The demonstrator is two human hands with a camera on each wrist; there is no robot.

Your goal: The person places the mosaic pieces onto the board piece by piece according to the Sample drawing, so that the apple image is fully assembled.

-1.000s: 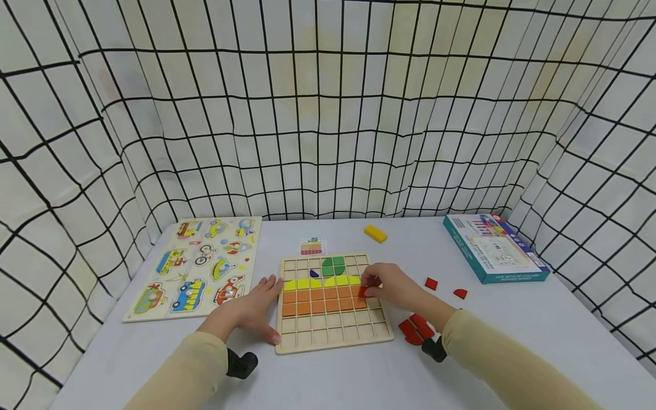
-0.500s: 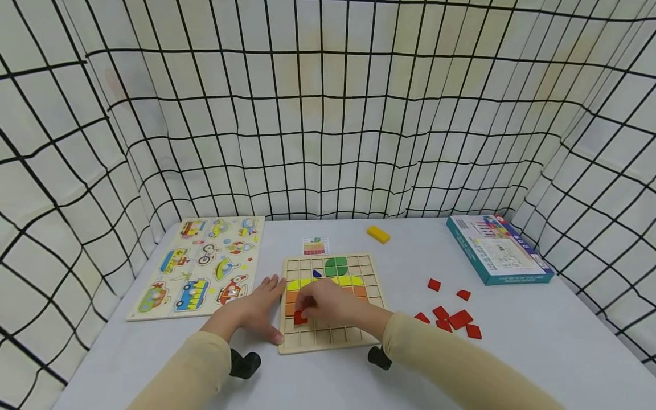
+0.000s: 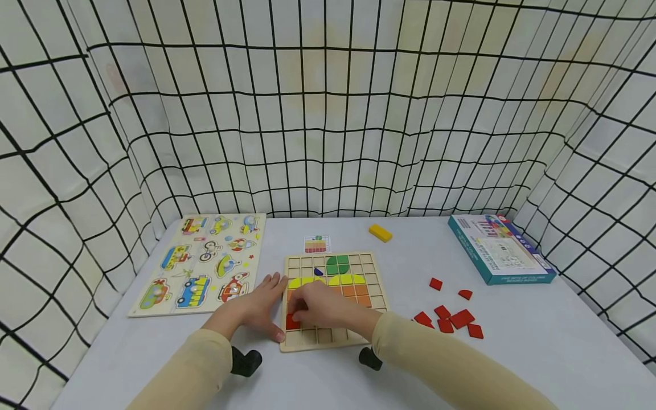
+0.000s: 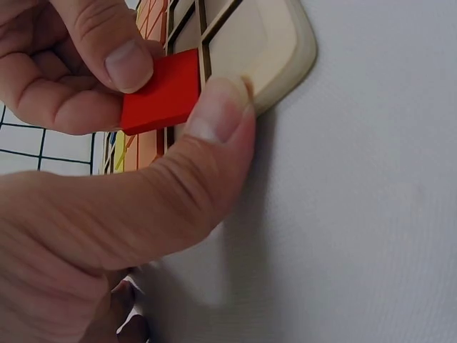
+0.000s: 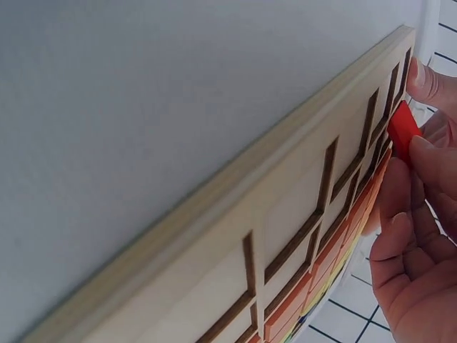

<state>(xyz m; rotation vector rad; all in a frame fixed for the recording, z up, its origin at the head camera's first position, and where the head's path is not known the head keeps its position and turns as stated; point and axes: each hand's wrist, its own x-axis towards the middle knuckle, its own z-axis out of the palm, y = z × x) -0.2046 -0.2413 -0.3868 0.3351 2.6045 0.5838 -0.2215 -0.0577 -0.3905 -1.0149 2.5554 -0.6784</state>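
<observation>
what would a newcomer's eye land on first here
Probably the red square tile pinched in the right hand, over the left side of the wooden grid board. The loose red tiles to the board's right also stand out, as does the black netting across the background.

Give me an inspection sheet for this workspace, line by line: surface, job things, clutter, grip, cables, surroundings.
Surface: white table.
Job things: wooden grid board, bearing green pieces, yellow pieces, orange pieces and a blue piece; loose red pieces on its right; picture card behind it.
Clutter: vehicle puzzle on the left, yellow block at the back, box on the right.
Grip: right hand pinches a red square at the board's near left; left hand touches the board's left edge.
Cables: nothing seen.
Surroundings: white walls crossed by a black grid.
</observation>
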